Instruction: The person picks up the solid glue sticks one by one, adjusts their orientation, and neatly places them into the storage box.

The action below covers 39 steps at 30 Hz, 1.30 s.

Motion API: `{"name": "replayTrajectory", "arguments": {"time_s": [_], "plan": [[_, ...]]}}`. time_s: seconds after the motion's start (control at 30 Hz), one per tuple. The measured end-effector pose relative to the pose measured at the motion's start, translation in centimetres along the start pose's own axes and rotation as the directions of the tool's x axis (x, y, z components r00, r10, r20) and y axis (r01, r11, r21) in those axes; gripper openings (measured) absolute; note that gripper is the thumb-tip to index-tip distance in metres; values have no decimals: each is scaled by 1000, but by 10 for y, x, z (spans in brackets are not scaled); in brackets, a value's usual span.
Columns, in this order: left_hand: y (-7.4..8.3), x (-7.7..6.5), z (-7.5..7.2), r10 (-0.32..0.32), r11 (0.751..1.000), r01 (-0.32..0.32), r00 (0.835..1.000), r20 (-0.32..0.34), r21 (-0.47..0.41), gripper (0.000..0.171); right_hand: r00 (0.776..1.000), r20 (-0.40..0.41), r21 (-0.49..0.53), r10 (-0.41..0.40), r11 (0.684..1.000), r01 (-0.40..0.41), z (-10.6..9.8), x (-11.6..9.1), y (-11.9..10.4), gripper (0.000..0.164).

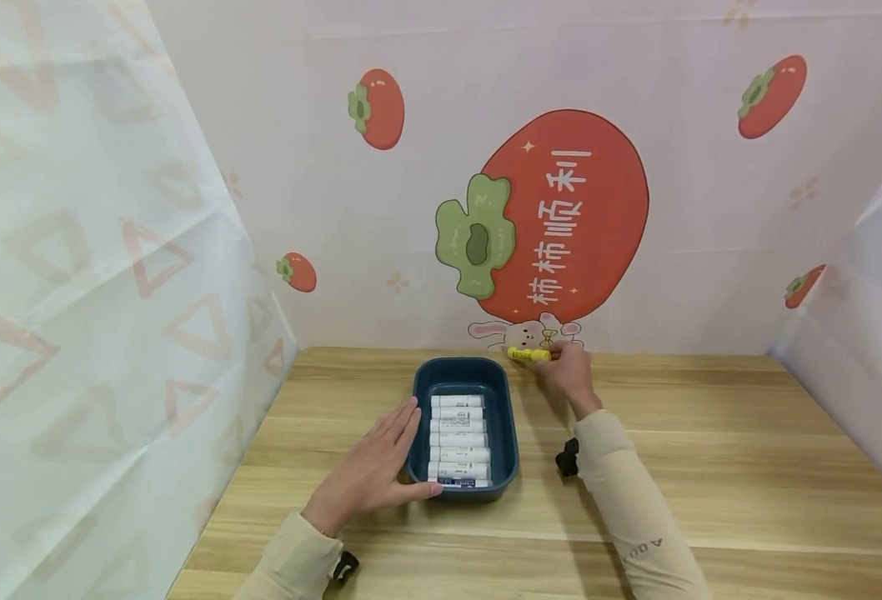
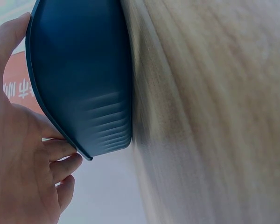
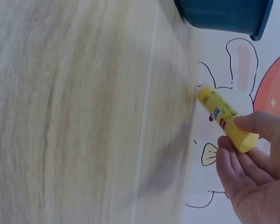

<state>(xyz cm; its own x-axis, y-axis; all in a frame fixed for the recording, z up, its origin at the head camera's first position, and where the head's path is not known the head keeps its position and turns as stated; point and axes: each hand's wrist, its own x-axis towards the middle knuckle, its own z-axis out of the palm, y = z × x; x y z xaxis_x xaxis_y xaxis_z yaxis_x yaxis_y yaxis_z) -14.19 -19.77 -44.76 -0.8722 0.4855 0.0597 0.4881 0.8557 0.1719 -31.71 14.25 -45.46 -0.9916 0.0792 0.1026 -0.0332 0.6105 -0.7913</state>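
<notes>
My right hand (image 1: 568,372) pinches one end of a yellow glue stick (image 1: 528,354) between thumb and fingers, near the back edge of the table. In the right wrist view the glue stick (image 3: 224,115) is tilted, its far end pointing away from the palm. A dark blue plastic bin (image 1: 513,433) stands on the table, left of that hand. Inside it lies a column of several white labelled tubes (image 1: 459,439). My left hand (image 1: 372,461) rests against the bin's left side, fingers extended along the rim and thumb at the near corner; the left wrist view shows the outer wall (image 2: 81,70).
The wooden table (image 1: 674,467) reaches to a back wall covering (image 1: 321,183) printed with persimmons and a rabbit. White patterned sheets (image 1: 111,292) hang at the left and right sides. A black wrist mount (image 1: 568,458) shows by the right sleeve.
</notes>
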Motion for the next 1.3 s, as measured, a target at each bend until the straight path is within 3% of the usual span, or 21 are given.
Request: {"name": "replayTrajectory", "arguments": {"time_s": [0.47,0.77,1.03,1.3], "plan": [[-1,1,1,0,1000,0,1000,3,4,119,999,-11,60,-30,998,31,-4,4,16,39],[-1,-1,1,4,1000,-4,1000,3,-12,118,993,19,65,-113,992,111,-7,1,16,38],[0,-1,1,2,1000,-2,1000,-4,-6,118,969,31,109,-247,964,242,-16,0,-1,39],[1,-1,0,-3,1000,3,1000,-6,-19,118,935,105,166,-338,933,318,-19,-1,-23,35]]}}
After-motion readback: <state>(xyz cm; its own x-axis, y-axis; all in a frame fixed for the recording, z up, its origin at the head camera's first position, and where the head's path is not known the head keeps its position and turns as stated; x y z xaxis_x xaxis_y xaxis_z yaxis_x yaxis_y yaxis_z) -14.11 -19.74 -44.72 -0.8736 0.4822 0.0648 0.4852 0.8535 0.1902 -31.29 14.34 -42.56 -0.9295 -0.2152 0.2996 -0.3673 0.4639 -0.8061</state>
